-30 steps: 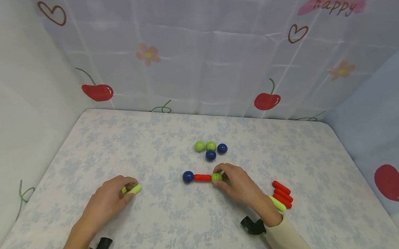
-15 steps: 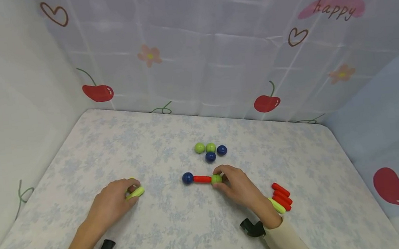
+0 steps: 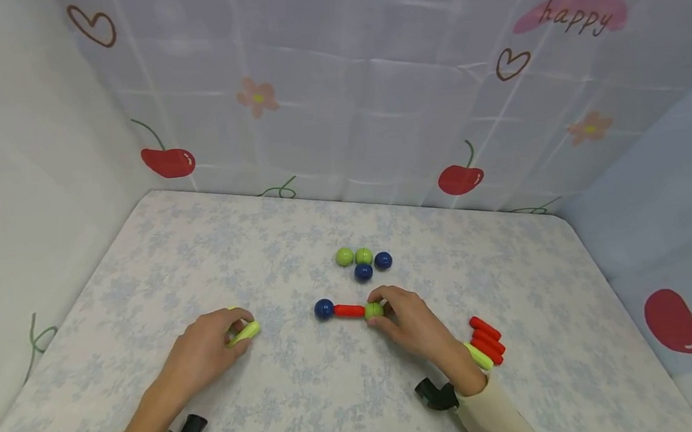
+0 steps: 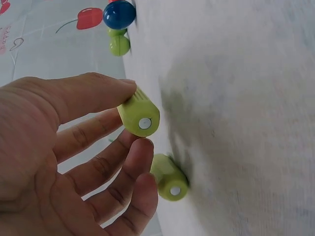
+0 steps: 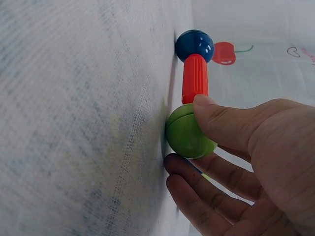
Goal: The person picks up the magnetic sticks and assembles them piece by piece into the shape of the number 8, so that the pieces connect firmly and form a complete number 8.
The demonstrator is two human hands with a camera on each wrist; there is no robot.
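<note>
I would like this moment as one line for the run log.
left hand: pinches lime rod; right hand: grips green ball; red rod: between green ball and blue ball; second lime rod: near left hand

In the head view, the left grip (image 3: 205, 344) hides part of the pinched rod (image 3: 247, 332) and nearly all the second rod (image 4: 168, 178). The right grip (image 3: 407, 318) covers part of the green ball (image 3: 373, 311); its wrist overlaps the third rod (image 3: 478, 355). The bottom edge cuts off both sleeves (image 3: 497, 417) and the worktop (image 3: 315, 414). In the right wrist view, fingers mostly hide a blue-and-lime patch (image 5: 202, 174), unidentifiable.
</note>
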